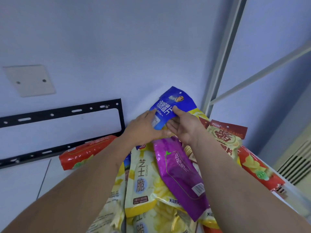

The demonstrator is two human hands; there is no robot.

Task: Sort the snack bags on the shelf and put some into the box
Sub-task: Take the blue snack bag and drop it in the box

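A blue snack bag (pixel 170 105) stands tilted at the back of the pile against the wall. My left hand (pixel 143 127) holds its left lower edge, fingers curled along it. My right hand (pixel 183 126) pinches its right lower edge, thumb on the front and fingers behind. Below my hands lie a purple bag (pixel 180 174), pale yellow bags (pixel 143 180) and red bags (pixel 227 137), heaped on the white shelf (pixel 21 180). No box is in view.
Another red bag (pixel 80 153) lies at the left on the shelf. A black metal bracket (pixel 64 111) and a blank cover plate (pixel 29 79) are fixed to the wall. A grey upright frame post (pixel 218 64) stands at the right, with a vent grille (pixel 292 163) beyond.
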